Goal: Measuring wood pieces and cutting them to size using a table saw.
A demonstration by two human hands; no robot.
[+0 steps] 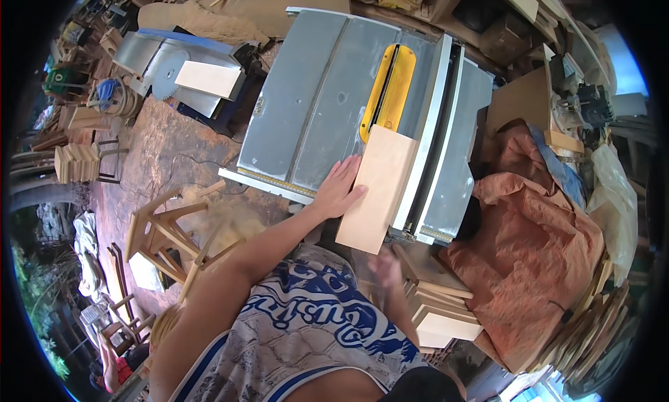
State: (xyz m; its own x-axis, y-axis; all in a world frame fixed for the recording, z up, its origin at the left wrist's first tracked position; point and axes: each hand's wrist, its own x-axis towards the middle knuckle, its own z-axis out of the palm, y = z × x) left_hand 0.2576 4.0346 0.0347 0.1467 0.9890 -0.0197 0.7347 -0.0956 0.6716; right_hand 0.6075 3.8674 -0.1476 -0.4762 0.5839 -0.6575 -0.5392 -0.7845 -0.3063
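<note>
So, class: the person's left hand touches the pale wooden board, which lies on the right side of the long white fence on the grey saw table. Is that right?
Not quite. The head view shows the pale wooden board on the left side of the long white fence, on the grey saw table; the left hand touches it.

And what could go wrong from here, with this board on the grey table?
The left grip touches the board near the yellow insert, so it might slip toward the slot. The board's near end overhangs the grey table; the blurred right grip seems not to hold it, so it may tip.
</note>
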